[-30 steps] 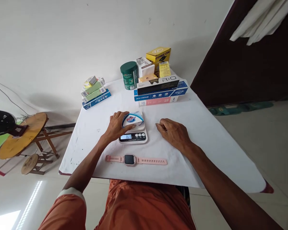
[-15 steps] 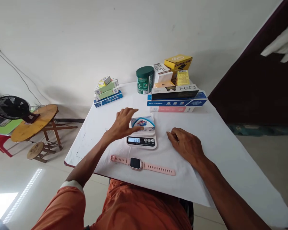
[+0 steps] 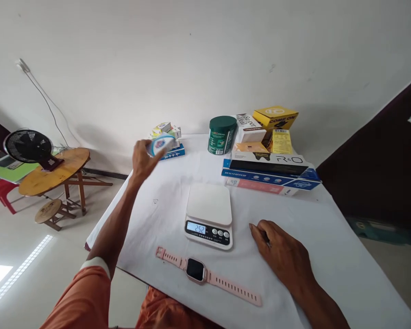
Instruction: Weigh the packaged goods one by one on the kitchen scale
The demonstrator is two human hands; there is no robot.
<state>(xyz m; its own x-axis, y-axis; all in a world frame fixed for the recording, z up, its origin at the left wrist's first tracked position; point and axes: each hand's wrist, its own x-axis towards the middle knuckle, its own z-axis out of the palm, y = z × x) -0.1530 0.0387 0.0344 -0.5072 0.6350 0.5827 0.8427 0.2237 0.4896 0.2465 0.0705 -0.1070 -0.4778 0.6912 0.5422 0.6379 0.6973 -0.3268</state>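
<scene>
My left hand (image 3: 144, 160) is raised at the back left of the table, closed around a white and blue soap box (image 3: 160, 145), blurred by motion. The soap box is in front of a small stack of cartons (image 3: 173, 151) and partly hides it. On the white cloth to the right, my right hand (image 3: 282, 250) rests with its fingers curled in. Left of that hand stands a white digital scale (image 3: 209, 203), its lit display (image 3: 196, 228) showing what looks like 252. Nearer me lies a pink-strapped smartwatch (image 3: 195, 270), stretched out flat.
At the back right stand a green canister (image 3: 222, 135), yellow boxes (image 3: 276, 119), a white carton (image 3: 249, 129) and long boxes (image 3: 270, 178) piled up. Behind them is the wall. Off the table's left side are a black fan (image 3: 30, 146) on a wooden table (image 3: 68, 169) and a stool (image 3: 50, 212).
My left hand has lifted the soap box off the scale and carried it to the back left. The display went from about 313 to 252. My right hand stays on the cloth; the view shifted.
</scene>
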